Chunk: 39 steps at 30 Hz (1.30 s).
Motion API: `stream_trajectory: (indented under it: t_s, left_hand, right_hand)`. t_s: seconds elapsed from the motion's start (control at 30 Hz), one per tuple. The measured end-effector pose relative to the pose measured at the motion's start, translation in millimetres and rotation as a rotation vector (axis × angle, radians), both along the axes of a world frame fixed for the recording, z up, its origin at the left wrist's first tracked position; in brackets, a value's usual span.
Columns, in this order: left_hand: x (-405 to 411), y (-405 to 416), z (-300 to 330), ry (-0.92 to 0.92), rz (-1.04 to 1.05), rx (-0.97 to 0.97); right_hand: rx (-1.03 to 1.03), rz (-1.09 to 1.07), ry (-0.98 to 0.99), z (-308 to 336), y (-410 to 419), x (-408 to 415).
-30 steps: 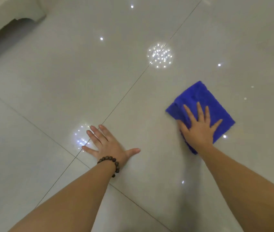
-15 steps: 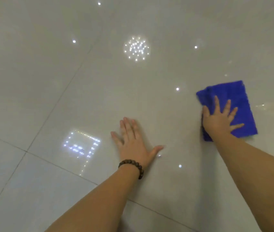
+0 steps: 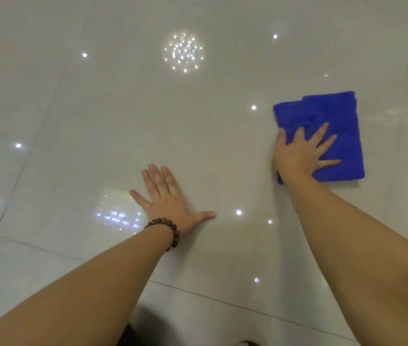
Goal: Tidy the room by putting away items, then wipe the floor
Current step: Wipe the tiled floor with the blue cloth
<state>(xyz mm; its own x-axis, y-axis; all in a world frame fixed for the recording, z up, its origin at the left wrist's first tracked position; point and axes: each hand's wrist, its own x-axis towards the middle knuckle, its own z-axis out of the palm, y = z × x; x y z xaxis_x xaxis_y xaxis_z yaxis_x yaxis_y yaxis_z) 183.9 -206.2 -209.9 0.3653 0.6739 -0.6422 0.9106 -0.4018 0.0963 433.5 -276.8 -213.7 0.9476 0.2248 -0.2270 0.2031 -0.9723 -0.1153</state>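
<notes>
A blue cloth [image 3: 327, 126] is pressed flat to the glossy tiled floor [image 3: 123, 108] by the open right hand [image 3: 300, 156] — the wiping step — while the left hand [image 3: 170, 201] is spread empty for support; a firm sweep across is called for next.

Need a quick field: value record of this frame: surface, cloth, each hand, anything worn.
surface: glossy pale tiled floor, grout lines visible, ceiling lights reflected
cloth: folded blue cloth, lying flat on the floor
right hand: right hand palm down on the cloth's near left part, fingers spread, pressing rather than gripping
left hand: left hand flat on bare floor, fingers extended, holding nothing
worn: dark beaded bracelet on the left wrist
task stage: floor wiping underway
</notes>
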Motion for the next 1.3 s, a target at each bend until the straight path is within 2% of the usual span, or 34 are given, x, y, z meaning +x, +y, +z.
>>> stream_trajectory:
  t_s: [0.03, 0.1, 0.13, 0.17, 0.2, 0.23, 0.3, 0.33, 0.37, 0.4, 0.43, 0.5, 0.53, 0.57, 0.67, 0.7, 0.73, 0.83, 0.87, 0.9, 0.97, 1.03, 1.1, 1.17, 1.3]
  left_hand:
    - [0.1, -0.3, -0.4, 0.001, 0.003, 0.001]
    - [0.2, -1.1, -0.1, 0.019, -0.001, 0.009]
    - [0.4, -0.8, -0.4, 0.030, -0.012, 0.019]
    - [1.0, -0.6, -0.4, 0.032, -0.016, 0.023]
    - [1.5, -0.9, 0.1, 0.026, -0.011, 0.024]
    - [1.9, -0.8, 0.2, 0.018, -0.006, 0.026]
    - [1.8, -1.3, 0.7, 0.022, -0.005, 0.031]
    - [1.1, -1.7, 0.6, 0.027, -0.004, 0.033]
    - [0.3, -1.9, 0.2, 0.027, -0.003, 0.033]
    - [-0.4, -2.4, 0.2, 0.027, -0.001, 0.031]
    - [0.0, -3.2, 0.2, 0.026, 0.000, 0.031]
    - [1.4, -4.0, 1.3, 0.021, 0.004, 0.036]
    - [2.7, -3.7, 1.6, 0.022, 0.005, 0.043]
    - [3.4, -3.2, 1.6, 0.026, 0.002, 0.053]
    - [1.5, -4.0, 2.1, 0.036, -0.002, 0.052]
    - [-0.2, -5.4, 2.9, 0.037, -0.002, 0.052]
    - [-1.6, -7.1, 3.8, 0.037, -0.003, 0.052]
    - [-1.5, -3.1, 6.6, 0.058, -0.003, 0.079]
    - [0.1, -1.9, 9.8, 0.059, 0.001, 0.079]
    - [1.3, -4.0, 13.9, 0.047, -0.006, 0.082]
    - [3.7, -20.7, 16.4, -0.031, -0.077, 0.118]
    - [13.6, -55.1, 20.2, -0.120, -0.170, 0.090]
    - [27.9, -96.2, 20.9, -0.165, -0.253, 0.027]
    - [43.3, -127.3, 20.2, -0.148, -0.309, -0.028]
    - [62.8, -153.7, 11.9, -0.029, -0.433, -0.085]
  right_hand:
    - [0.019, 0.190, -0.025, -4.1, 11.7, -28.5]
    - [0.078, 0.872, -0.020, -13.0, 20.9, -93.7]
    - [0.070, 1.118, -0.029, -15.8, 14.6, -108.1]
    - [0.063, 1.220, -0.071, -16.3, 6.6, -99.4]
    - [0.082, 1.156, -0.124, -16.8, -5.0, -73.4]
    - [0.099, 0.946, -0.161, -19.8, -20.5, -43.1]
    - [0.089, 0.345, -0.098, -13.6, -55.1, 4.2]
    - [0.045, 0.127, -0.052, -11.1, -65.9, 7.9]
    - [0.010, 0.037, -0.046, -9.5, -69.5, -5.3]
    - [0.017, 0.143, -0.082, -9.7, -67.5, -29.8]
    - [0.065, 0.389, -0.106, -12.2, -64.7, -61.3]
    - [0.100, 1.013, -0.095, -19.3, -76.4, -111.3]
    - [0.088, 1.153, -0.130, -18.6, -84.6, -106.7]
    - [0.086, 1.114, -0.161, -19.9, -93.4, -86.2]
    - [0.053, 0.340, -0.078, -11.3, -123.8, -30.6]
    - [0.048, 0.255, -0.024, -8.0, -136.8, -34.6]
    - [0.052, 0.315, -0.058, -8.4, -152.9, -51.5]
    - [0.021, 0.822, -0.109, -4.2, -209.4, -120.4]
    - [0.004, 0.904, -0.105, -2.5, -221.8, -119.9]
    - [0.000, 0.917, -0.099, -2.5, -223.5, -105.0]
    - [-0.034, 0.745, -0.123, -3.6, -200.0, -52.9]
    - [-0.069, 0.538, -0.058, -2.0, -163.6, 5.0]
    - [-0.082, 0.481, -0.004, -5.6, -148.9, 28.7]
    - [-0.059, 0.520, -0.039, -8.7, -162.2, 2.2]
    - [-0.034, 0.690, -0.089, -5.8, -264.1, -108.0]
